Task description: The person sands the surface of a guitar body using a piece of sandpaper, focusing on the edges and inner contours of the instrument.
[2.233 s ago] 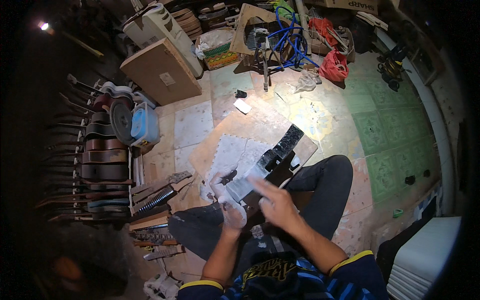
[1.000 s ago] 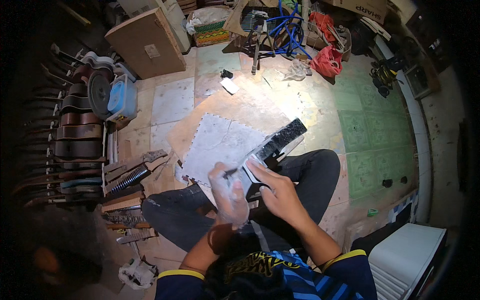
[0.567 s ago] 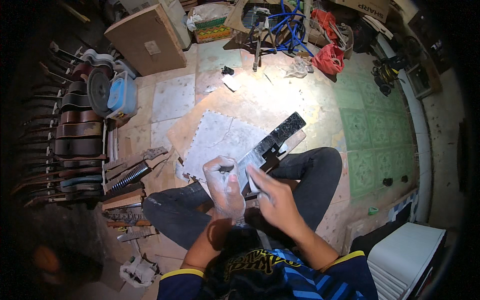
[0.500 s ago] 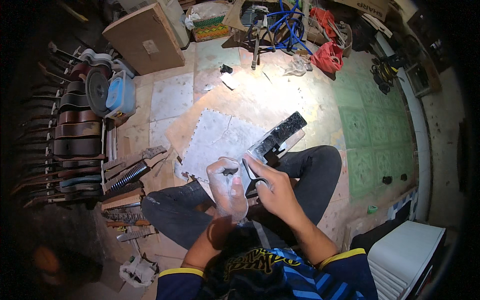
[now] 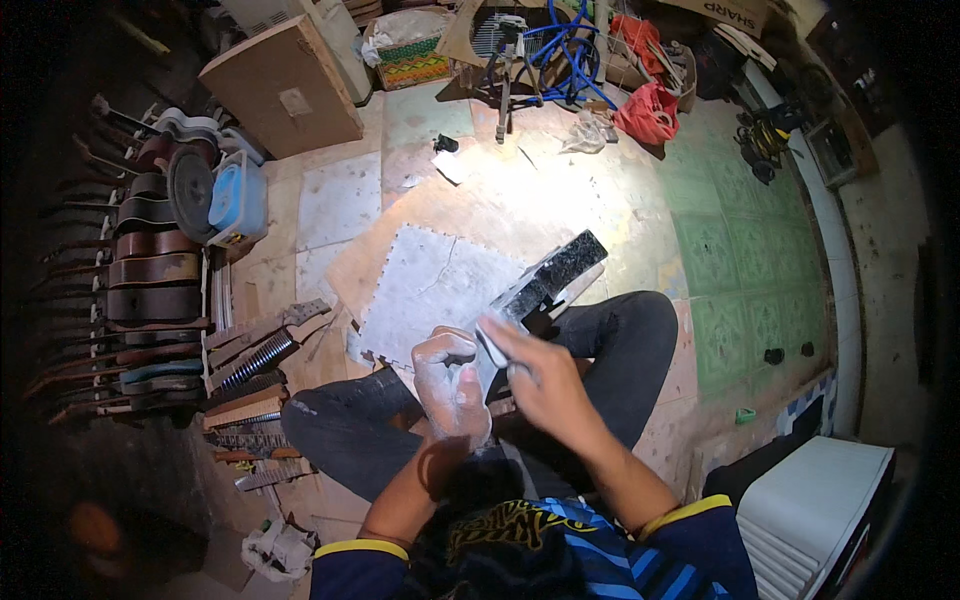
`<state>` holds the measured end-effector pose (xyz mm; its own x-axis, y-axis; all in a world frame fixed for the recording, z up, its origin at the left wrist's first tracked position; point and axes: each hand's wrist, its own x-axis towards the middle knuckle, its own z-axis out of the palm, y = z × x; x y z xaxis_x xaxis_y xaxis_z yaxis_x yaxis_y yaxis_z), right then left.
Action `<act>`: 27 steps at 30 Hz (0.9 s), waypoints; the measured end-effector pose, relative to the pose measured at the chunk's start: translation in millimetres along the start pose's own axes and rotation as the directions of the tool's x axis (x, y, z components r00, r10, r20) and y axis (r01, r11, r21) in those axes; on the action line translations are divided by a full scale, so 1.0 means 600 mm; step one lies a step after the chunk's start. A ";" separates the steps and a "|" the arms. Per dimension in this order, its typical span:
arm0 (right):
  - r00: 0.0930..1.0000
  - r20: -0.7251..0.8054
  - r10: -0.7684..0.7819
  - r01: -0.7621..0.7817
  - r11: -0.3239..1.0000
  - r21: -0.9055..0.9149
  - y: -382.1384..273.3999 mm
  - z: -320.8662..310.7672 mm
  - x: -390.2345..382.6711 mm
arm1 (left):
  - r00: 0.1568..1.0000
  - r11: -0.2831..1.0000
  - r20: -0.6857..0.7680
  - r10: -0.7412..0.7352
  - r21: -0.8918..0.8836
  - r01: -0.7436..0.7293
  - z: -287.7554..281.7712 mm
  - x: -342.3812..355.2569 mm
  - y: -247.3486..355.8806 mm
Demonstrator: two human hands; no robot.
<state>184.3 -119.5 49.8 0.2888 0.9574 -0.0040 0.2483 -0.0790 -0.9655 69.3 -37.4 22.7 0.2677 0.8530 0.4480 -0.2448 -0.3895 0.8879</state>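
My left hand (image 5: 448, 385), coated in pale dust, has curled fingers around the near end of a long, notched black piece (image 5: 562, 262), its lower part whitened with powder. My right hand (image 5: 540, 380) presses a small pale pad or folded sheet (image 5: 490, 342) onto that lower part, index finger extended along it. The piece slants up to the right over my crossed legs (image 5: 635, 355). Beyond lie a cracked pale foam mat (image 5: 410, 290) and a tan board (image 5: 355, 285) on the floor.
Guitars (image 5: 150, 265) in a rack line the left, with a blue tub (image 5: 227, 195) and wooden necks (image 5: 265, 350) nearby. At the back are a leaning board (image 5: 275, 85), blue hose (image 5: 570, 75) and red bag (image 5: 645, 115). A white appliance (image 5: 820, 490) is at lower right.
My right hand and pad have shifted along the black piece, which tilts slightly differently. My left hand keeps its curled grip. The view has shifted since the oldest frame.
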 end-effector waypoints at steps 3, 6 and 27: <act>0.993 -0.023 -0.112 0.110 0.990 -0.090 0.017 0.007 -0.005 | 0.999 1.000 -0.031 -0.013 -0.029 0.012 -0.005 0.010 0.003; 0.994 -0.068 -0.082 0.061 0.963 -0.262 0.001 0.018 -0.043 | 1.000 0.973 -0.007 0.008 -0.229 -0.010 -0.014 0.023 -0.003; 0.982 -0.071 -0.175 0.131 0.902 -0.412 0.013 0.001 0.009 | 0.999 0.991 0.011 0.033 -0.127 -0.031 0.004 0.022 -0.007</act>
<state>187.2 -115.0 42.4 0.3061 0.9342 0.1834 0.6429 -0.0608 -0.7636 75.9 -25.5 25.1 0.2693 0.8360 0.4781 -0.3694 -0.3688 0.8530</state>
